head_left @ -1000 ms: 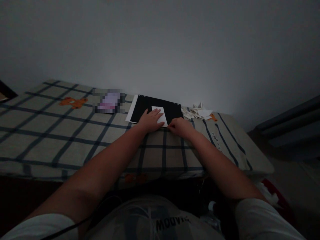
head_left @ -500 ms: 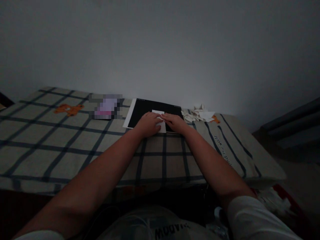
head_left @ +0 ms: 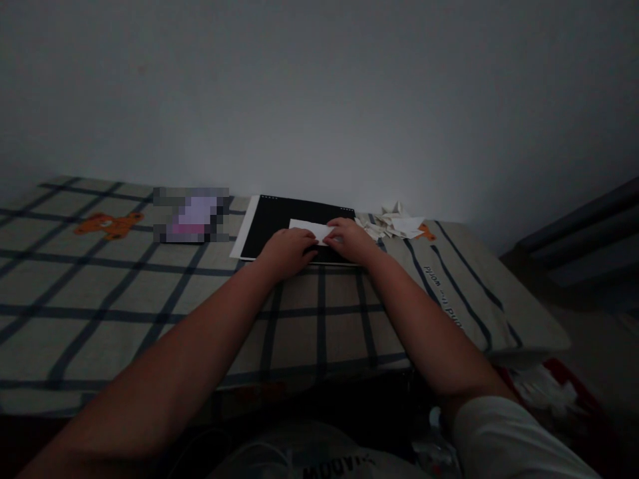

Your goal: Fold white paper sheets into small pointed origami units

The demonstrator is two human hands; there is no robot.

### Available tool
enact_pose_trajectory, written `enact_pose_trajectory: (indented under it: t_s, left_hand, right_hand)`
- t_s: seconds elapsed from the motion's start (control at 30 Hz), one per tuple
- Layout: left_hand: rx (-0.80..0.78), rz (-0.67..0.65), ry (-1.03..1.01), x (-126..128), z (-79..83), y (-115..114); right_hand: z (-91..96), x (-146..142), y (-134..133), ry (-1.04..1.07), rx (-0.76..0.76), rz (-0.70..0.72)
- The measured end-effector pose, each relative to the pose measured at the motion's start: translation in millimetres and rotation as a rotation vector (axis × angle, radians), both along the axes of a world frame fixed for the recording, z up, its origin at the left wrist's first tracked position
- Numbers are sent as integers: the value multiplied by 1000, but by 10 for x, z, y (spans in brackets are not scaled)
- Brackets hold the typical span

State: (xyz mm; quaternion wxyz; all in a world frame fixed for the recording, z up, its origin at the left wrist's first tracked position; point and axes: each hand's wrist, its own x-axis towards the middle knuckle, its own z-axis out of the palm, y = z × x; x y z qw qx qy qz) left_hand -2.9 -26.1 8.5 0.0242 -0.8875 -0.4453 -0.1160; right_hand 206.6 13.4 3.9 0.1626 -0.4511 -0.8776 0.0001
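A small white piece of paper (head_left: 310, 226) lies crosswise over a black spiral-hole pad (head_left: 274, 219) with a white strip along its left side. My left hand (head_left: 289, 251) is at the paper's left and near side, its fingers bent and closed on the edge. From the right, my right hand (head_left: 352, 241) grips the other end between thumb and fingers. Both hands rest low over the pad and hide parts of the paper. Beside my right hand sits a heap of folded white paper pieces (head_left: 394, 221).
A checked cloth (head_left: 210, 286) with orange bear prints covers the table, which stands against a grey wall (head_left: 319, 100). Left of the pad lies a blurred-out phone-like object (head_left: 192, 216). Below the table at the right is a red container (head_left: 564, 386) with whitish scraps.
The paper has gone from lying lengthwise to lying crosswise on the pad. My hands have moved slightly apart, now at its two ends. The view has shifted a little.
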Motion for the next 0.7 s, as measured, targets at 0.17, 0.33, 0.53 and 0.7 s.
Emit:
enact_pose_trajectory:
  t_s: [0.17, 0.33, 0.53, 0.7]
  left_hand:
    - [-6, 49, 19, -13, -42, 10]
    - [-86, 45, 70, 9, -81, -14]
    - [-141, 25, 77, 30, -91, -17]
    - [-185, 51, 46, 31, -108, -25]
  right_hand:
    - [-65, 22, 58, 48, -50, 46]
    - [-58, 6, 44, 6, 3, -181]
    - [-57, 1, 44, -79, -33, -257]
    - [-81, 19, 74, -62, -33, -285]
